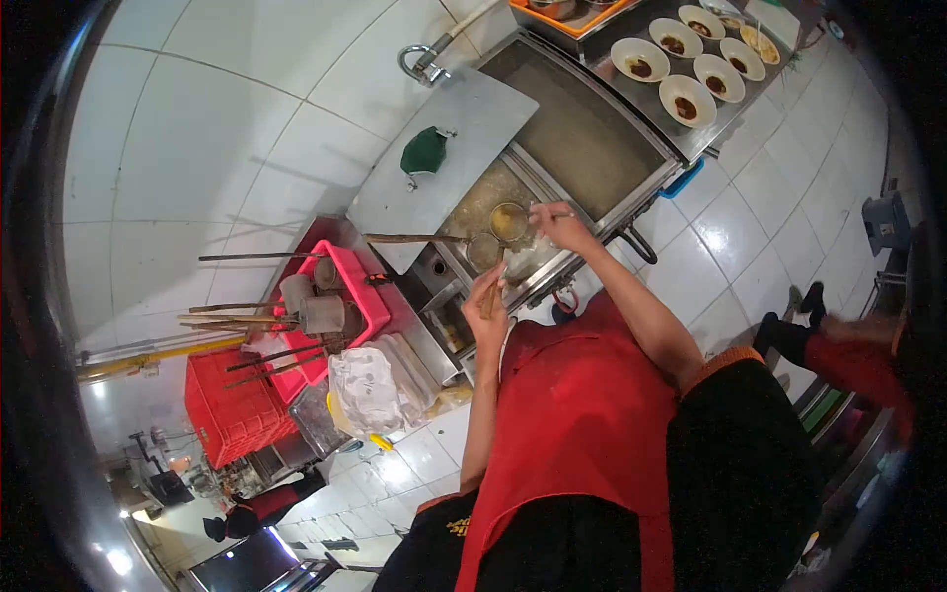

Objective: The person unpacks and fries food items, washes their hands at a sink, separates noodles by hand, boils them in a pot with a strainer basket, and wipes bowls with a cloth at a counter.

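Both hands are over the cooking tank (473,202) of bubbling, cloudy liquid. My right hand (564,227) is closed round a thin handle at the tank's right side, beside a round strainer (509,221) with something yellowish in it. Lower and to the left, my left hand (485,301) has its fingers wrapped round a wooden handle (490,304) that points up toward the tank. A second round strainer (483,251) sits in the liquid near that hand. A long wooden stick (414,238) reaches it from the left.
Several white bowls (688,102) with dark sauce stand on the steel counter at upper right. A faucet (424,65) is above a metal lid (464,128). Pink basket (357,286) with strainers, red crate (232,405) and plastic bag (365,387) are left. Other people are at lower left and far right.
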The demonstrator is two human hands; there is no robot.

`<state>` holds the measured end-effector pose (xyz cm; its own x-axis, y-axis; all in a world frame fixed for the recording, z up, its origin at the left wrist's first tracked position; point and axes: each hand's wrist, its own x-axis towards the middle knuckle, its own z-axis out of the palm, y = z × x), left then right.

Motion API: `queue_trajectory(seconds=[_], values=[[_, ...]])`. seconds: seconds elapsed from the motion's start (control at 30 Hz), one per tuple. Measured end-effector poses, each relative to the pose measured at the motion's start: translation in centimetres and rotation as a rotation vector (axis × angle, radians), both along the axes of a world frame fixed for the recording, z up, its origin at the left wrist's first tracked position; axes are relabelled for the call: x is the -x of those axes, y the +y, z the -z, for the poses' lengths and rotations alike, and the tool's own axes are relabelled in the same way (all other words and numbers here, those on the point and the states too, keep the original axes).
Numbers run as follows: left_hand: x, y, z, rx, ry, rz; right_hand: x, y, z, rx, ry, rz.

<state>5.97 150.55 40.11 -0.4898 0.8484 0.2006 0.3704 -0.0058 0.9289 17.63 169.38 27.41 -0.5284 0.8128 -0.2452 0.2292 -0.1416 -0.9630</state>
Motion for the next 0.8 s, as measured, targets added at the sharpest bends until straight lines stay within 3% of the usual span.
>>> queue_trajectory(seconds=[0.07, 0.1, 0.17, 0.27, 0.4, 0.43, 0.5, 0.6, 0.63, 0.73, 0.8], values=[[0.1, -0.1, -0.1, 0.036, -0.049, 0.006, -0.6, 0.4, 0.7, -0.435, -0.114, 0.102], [0.0, -0.1, -0.2, 0.034, -0.073, 0.010, -0.4, 0.1, 0.9, -0.436, -0.111, 0.109], [0.5, 0.4, -0.3, 0.020, -0.090, 0.015, 0.4, -0.2, -0.5, 0.001, 0.012, -0.063], [0.7, 0.7, -0.4, 0.017, -0.026, 0.040, -0.7, 0.3, -2.3, 0.025, 0.037, 0.090], [1.2, 0.6, 0.1, -0.003, 0.031, 0.048, -0.6, -0.1, -2.5, 0.138, 0.009, -0.039], [1.2, 0.8, 0.1, -0.004, 0.027, 0.046, -0.5, 0.3, -1.9, 0.127, 0.007, -0.044], [1.1, 0.5, 0.2, -0.013, 0.019, 0.039, -1.0, 0.7, -0.3, -0.398, -0.169, -0.056], [1.2, 0.9, 0.5, -0.022, -0.063, 0.015, -1.0, 0.9, -3.1, -0.364, -0.160, -0.032], [1.2, 1.0, 0.1, -0.026, -0.024, 0.025, -0.8, 1.0, -4.8, -0.218, -0.149, -0.045], [0.8, 0.0, 0.4, -0.050, 0.000, 0.020, -0.3, 0.3, -2.0, -0.434, -0.266, -0.107], [1.3, 1.3, 0.9, -0.107, -0.003, 0.034, 0.3, 0.1, -1.6, -0.376, -0.189, -0.118]])
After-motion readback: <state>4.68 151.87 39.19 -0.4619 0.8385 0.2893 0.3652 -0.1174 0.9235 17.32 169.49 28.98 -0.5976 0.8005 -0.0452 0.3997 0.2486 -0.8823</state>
